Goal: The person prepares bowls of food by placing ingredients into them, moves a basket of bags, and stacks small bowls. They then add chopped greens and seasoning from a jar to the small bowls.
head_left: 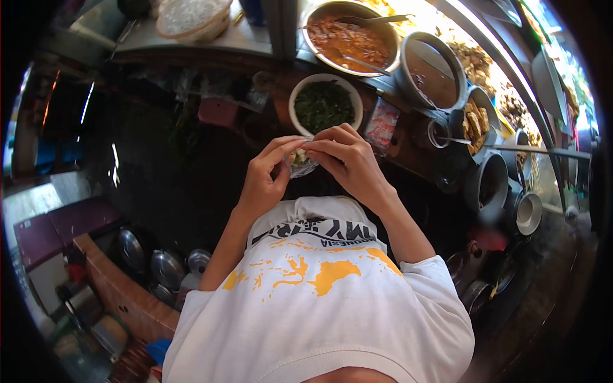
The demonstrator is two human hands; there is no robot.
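Both of my hands meet in front of my chest, at a small clear plastic bag (302,169) with pale and greenish food inside. My left hand (271,167) pinches the bag's upper left edge between thumb and fingers. On the other side, my right hand (350,156) grips the top edge with bent fingers, its fingertips close to those of the left. Parts of the bag are hidden behind the fingers. Just beyond the hands stands a white bowl (294,108) of chopped green leaves (324,105).
A large metal basin (350,71) of reddish stew with spoons stands beyond the bowl. To its right are a deep pot (408,83), fried pieces (474,126) and more pans (491,182). Pot lids (168,268) stand at lower left near a wooden edge (128,287).
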